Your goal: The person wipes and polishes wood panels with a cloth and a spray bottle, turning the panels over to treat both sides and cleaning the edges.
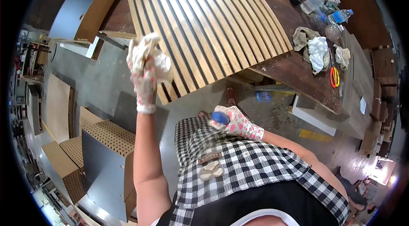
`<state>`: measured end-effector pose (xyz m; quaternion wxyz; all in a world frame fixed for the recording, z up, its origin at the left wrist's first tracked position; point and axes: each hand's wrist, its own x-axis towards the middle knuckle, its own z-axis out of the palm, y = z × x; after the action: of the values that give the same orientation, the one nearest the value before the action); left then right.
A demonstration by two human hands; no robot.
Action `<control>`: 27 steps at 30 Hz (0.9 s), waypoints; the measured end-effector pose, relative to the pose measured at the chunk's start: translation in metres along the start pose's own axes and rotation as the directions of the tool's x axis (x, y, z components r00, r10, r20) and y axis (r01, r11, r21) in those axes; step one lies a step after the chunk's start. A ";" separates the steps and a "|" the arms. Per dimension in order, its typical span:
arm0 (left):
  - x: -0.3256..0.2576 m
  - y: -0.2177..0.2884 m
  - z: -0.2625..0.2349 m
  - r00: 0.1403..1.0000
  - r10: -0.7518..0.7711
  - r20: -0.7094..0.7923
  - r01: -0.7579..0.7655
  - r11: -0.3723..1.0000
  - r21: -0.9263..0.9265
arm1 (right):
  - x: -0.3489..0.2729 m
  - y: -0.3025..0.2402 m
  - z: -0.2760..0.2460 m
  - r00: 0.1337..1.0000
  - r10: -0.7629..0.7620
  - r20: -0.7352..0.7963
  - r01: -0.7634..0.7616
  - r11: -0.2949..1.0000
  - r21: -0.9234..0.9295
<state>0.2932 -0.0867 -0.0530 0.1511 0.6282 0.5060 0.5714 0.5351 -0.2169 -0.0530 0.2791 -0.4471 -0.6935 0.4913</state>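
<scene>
A crumpled white cloth [142,51] is gripped in the left hand [145,79], gloved in pink-patterned fabric, beside the slatted panel's [208,25] left edge; whether the panel is touched cannot be told. Its straight, pale wooden slats are parted by dark grooves. Below the panel, a smooth, rounded blue object [220,117] is clasped by the gloved right hand [238,126]. Farther right, rumpled rags [318,54] are strewn near scissors [334,77].

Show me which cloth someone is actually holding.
The crumpled white cloth in the pink-spotted, white-gloved left hand, by the light wooden slatted panel; the other crumpled cloths lie on the dark brown table.
</scene>
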 end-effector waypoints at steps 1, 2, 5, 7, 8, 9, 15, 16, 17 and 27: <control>0.017 0.001 0.020 0.997 0.073 0.026 -0.074 0.997 0.027 | -0.002 0.003 -0.008 1.000 0.003 -0.009 -0.003 1.000 0.005; 0.033 0.000 0.040 0.996 0.091 0.022 -0.092 0.993 0.073 | -0.003 0.005 -0.018 1.000 -0.005 -0.025 0.004 0.999 -0.049; 0.070 -0.017 0.096 0.997 0.051 0.066 -0.055 0.997 0.052 | -0.004 0.013 -0.049 0.996 0.018 -0.083 -0.025 0.996 -0.084; 0.052 -0.038 0.126 0.918 -0.093 0.387 -0.056 0.932 0.357 | -0.010 0.028 -0.069 0.987 0.002 -0.160 -0.005 1.000 -0.020; 0.020 -0.025 0.148 0.892 0.041 0.451 -0.239 0.889 0.390 | -0.018 0.036 -0.086 0.975 0.051 -0.218 -0.066 0.996 -0.060; -0.022 -0.001 0.156 0.837 0.172 0.520 -0.418 0.814 0.403 | -0.028 0.043 -0.103 0.954 0.098 -0.282 -0.129 0.987 -0.094; -0.086 0.088 0.082 0.370 0.027 0.929 0.357 0.919 -0.169 | -0.043 0.057 -0.169 0.756 0.514 -0.406 -0.346 0.839 0.419; -0.081 0.063 0.070 0.536 -0.203 0.819 0.452 0.889 -0.076 | -0.040 0.061 -0.177 0.743 0.501 -0.445 -0.329 0.851 0.409; -0.056 0.058 0.081 0.674 -0.239 0.699 0.393 0.917 -0.065 | -0.039 0.067 -0.187 0.723 0.489 -0.488 -0.318 0.863 0.393; -0.032 0.049 0.255 0.585 0.262 0.768 -0.626 0.748 0.221 | -0.050 0.090 -0.241 0.596 0.566 -0.569 -0.325 0.818 0.474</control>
<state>0.5427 -0.0348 -0.1103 0.0187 0.9200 0.3525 0.1705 0.7879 -0.1469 -0.0472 0.4503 -0.7055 -0.3124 0.4494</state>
